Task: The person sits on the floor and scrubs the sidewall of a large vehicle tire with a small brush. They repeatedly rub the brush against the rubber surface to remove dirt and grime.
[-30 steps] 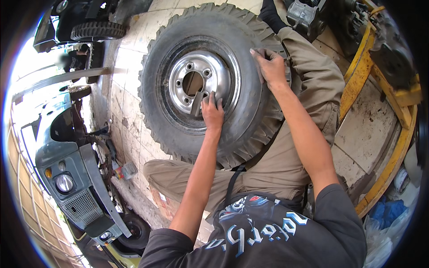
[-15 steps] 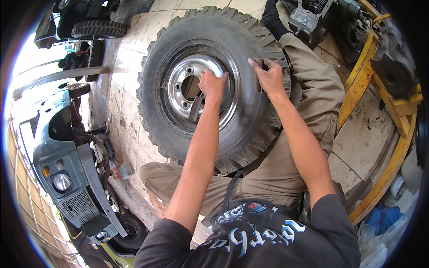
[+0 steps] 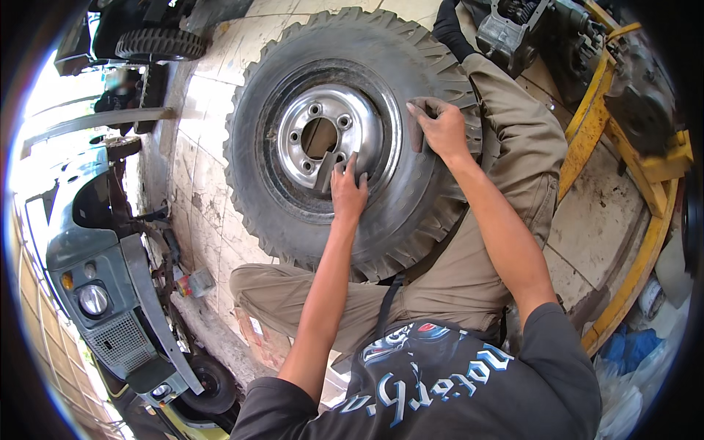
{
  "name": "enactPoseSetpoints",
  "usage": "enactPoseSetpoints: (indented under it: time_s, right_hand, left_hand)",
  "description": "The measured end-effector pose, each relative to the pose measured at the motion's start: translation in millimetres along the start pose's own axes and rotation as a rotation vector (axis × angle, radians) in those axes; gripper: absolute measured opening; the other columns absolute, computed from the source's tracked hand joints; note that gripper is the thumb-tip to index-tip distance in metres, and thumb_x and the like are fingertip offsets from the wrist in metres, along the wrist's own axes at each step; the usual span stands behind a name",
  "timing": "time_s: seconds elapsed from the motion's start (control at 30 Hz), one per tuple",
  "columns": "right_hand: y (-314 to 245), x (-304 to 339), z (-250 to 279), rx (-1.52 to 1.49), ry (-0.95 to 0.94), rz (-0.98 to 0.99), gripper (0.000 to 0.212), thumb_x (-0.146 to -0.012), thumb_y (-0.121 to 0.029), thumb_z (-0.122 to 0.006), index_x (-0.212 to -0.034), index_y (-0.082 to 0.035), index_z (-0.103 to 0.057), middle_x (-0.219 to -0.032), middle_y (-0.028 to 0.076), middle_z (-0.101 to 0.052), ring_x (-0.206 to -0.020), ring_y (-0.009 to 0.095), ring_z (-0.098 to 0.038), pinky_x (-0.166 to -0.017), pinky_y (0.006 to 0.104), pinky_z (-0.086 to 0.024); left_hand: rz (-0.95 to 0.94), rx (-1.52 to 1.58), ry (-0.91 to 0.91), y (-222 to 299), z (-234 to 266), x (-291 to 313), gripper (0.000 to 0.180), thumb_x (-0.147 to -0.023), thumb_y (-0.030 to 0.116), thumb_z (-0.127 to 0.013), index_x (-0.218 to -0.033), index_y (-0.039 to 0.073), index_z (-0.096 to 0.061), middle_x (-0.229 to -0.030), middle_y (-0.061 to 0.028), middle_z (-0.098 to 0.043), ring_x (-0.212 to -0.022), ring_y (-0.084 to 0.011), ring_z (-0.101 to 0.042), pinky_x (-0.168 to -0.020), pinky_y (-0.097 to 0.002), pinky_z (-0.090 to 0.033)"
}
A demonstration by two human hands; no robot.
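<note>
A large knobby tyre (image 3: 422, 180) on a shiny steel wheel rim (image 3: 370, 132) lies flat in front of me, between my legs. My left hand (image 3: 348, 194) is over the near right part of the rim's centre, fingers apart and index finger stretched out. Beside its fingertips, a grey flat strip (image 3: 324, 174) rests on the steel near the hub hole. Over the tyre's right sidewall, my right hand (image 3: 444, 130) pinches a small dark flat piece (image 3: 416, 136) between thumb and fingers. It resembles sandpaper, but its kind is not certain.
A yellow metal frame (image 3: 587, 132) with greasy engine parts (image 3: 506, 37) stands to the right. Blue and clear plastic bags (image 3: 632, 350) lie below it. At left is a dismantled grey vehicle front (image 3: 110, 301). A small jar (image 3: 198, 281) sits on the tiled floor.
My left hand has drawn back toward me from the hub hole, and its fingers have spread. My right hand stays near the same place, still pinching the dark piece.
</note>
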State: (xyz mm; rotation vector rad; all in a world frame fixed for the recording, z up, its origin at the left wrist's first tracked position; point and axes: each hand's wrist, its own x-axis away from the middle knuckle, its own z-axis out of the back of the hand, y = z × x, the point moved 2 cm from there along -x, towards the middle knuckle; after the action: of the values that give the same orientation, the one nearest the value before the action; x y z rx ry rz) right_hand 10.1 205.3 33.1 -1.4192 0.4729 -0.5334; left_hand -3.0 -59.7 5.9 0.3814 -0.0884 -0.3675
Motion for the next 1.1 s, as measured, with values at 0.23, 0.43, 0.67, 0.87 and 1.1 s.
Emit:
enactPoseSetpoints:
  time_s: [0.23, 0.43, 0.67, 0.87, 1.1]
  right_hand:
    - [-5.0, 24.9, -62.3, 0.456, -0.092, 0.012, 0.021, -0.089, -0.012, -0.067, -0.105, 0.001, -0.071, -0.085, 0.028, -0.071, -0.085, 0.044, -0.071, -0.077, 0.0509, -0.056]
    - [38.5, 39.3, -116.2, 0.504, -0.135, 0.107, 0.035, -0.089, -0.004, -0.057, -0.123, 0.000, -0.064, -0.094, 0.032, -0.069, -0.087, 0.049, -0.068, -0.083, 0.0550, -0.055]
    - [49.0, 60.7, -148.5, 0.462, -0.248, 0.204, 0.057, -0.103, -0.022, -0.047, -0.146, 0.014, -0.036, -0.147, 0.045, -0.036, -0.138, 0.057, -0.037, -0.117, 0.0521, -0.034]
    - [53.2, -11.4, -147.1, 0.339, -0.384, 0.236, 0.058, -0.105, -0.024, -0.045, -0.149, 0.012, -0.034, -0.152, 0.041, -0.034, -0.144, 0.053, -0.031, -0.121, 0.0486, -0.029]
    - [49.8, 25.6, -144.3, 0.525, -0.413, 0.148, 0.067, -0.104, -0.029, -0.048, -0.154, 0.011, -0.026, -0.157, 0.038, -0.026, -0.148, 0.050, -0.026, -0.123, 0.0457, -0.026]
  left_hand:
    - [-0.009, 0.234, 0.092, -13.4, 11.1, 3.3, 0.043, -0.090, 0.015, -0.071, -0.131, 0.004, -0.065, -0.124, -0.0261, -0.063, -0.115, -0.0425, -0.061, -0.099, -0.0468, -0.049]
    - [-0.091, 0.263, 0.139, -16.1, -5.7, -1.1, 0.047, -0.092, 0.013, -0.066, -0.137, 0.003, -0.059, -0.122, -0.0266, -0.062, -0.114, -0.0444, -0.058, -0.100, -0.0481, -0.047]
    - [-0.030, 0.259, 0.342, -20.8, -17.8, -28.9, 0.033, -0.091, 0.009, -0.059, -0.123, 0.000, -0.063, -0.110, -0.0231, -0.065, -0.105, -0.0422, -0.060, -0.093, -0.0509, -0.047]
    - [0.057, -0.018, 0.315, -0.7, -27.0, -41.4, 0.028, -0.089, 0.013, -0.060, -0.116, 0.009, -0.065, -0.107, -0.0139, -0.066, -0.103, -0.0335, -0.062, -0.087, -0.0467, -0.048]
    - [0.105, -0.069, 0.288, -9.1, -39.0, -40.9, 0.031, -0.089, 0.022, -0.060, -0.118, 0.011, -0.063, -0.110, -0.0097, -0.065, -0.106, -0.0311, -0.061, -0.087, -0.0460, -0.047]
